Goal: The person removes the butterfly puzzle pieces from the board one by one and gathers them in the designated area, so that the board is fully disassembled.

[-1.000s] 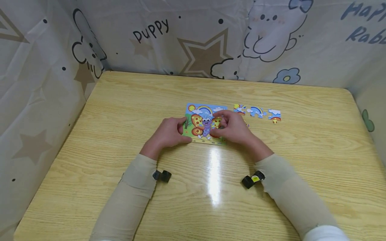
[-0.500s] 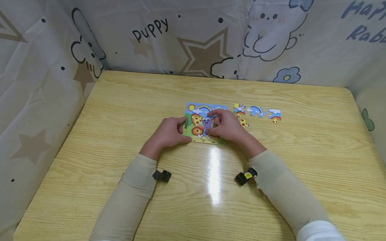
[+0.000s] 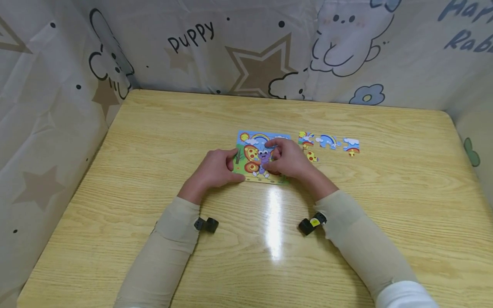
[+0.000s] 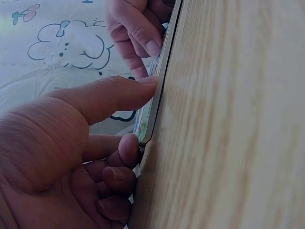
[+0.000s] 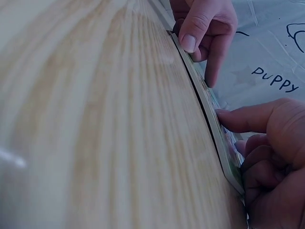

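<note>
A jigsaw puzzle board (image 3: 252, 137) with a butterfly picture lies flat on the table. My left hand (image 3: 215, 169) holds its left side, thumb at the front edge and forefinger at the left edge; in the left wrist view the other fingers curl by the corner. My right hand (image 3: 290, 159) is over the board's right half. Its thumb and forefinger pinch at a puzzle piece (image 3: 263, 155) around the butterfly's purple face, the piece still level with the board. The right hand's other fingers (image 5: 259, 162) are curled under and partly hidden.
To the right of the board lie several loose puzzle pieces: a sun piece (image 3: 306, 137), a rainbow piece (image 3: 328, 141), a cloud piece (image 3: 351, 144) and a yellow spotted piece (image 3: 311, 156). A printed cloth (image 3: 173, 64) stands behind the wooden table (image 3: 246, 273).
My right hand has moved left across the board to the butterfly's face, uncovering the yellow spotted piece. In the last half second it barely shifts. The left hand keeps its place.
</note>
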Tool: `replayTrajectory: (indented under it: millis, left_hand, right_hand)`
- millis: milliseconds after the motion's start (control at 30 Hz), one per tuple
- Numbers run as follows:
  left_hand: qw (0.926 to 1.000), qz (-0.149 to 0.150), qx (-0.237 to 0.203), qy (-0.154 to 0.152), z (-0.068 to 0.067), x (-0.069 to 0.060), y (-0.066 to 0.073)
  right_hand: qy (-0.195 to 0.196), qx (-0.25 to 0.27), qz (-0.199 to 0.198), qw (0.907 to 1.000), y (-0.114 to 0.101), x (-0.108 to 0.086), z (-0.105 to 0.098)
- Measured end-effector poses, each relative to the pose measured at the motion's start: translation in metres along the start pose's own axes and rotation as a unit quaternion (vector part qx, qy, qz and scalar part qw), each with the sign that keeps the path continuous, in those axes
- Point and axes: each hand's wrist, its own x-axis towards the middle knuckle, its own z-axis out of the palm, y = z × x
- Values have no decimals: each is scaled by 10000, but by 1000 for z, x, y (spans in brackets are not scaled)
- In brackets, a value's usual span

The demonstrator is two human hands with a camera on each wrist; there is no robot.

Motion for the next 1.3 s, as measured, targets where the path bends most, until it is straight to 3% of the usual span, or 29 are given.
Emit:
replayTrajectory:
  millis: [733, 967, 1300]
  left_hand:
    - [10000, -34, -10, -42, 1, 1, 0]
    - [9999, -93, -68, -55, 1, 2, 1]
    - [9999, -124, -61, -48, 1, 2, 0]
  right_hand:
    - [26, 716, 332, 9969, -3, 0, 4]
    - [143, 761, 296, 9966, -3, -1, 5]
    - [-52, 479, 272, 9985, -6, -2, 3]
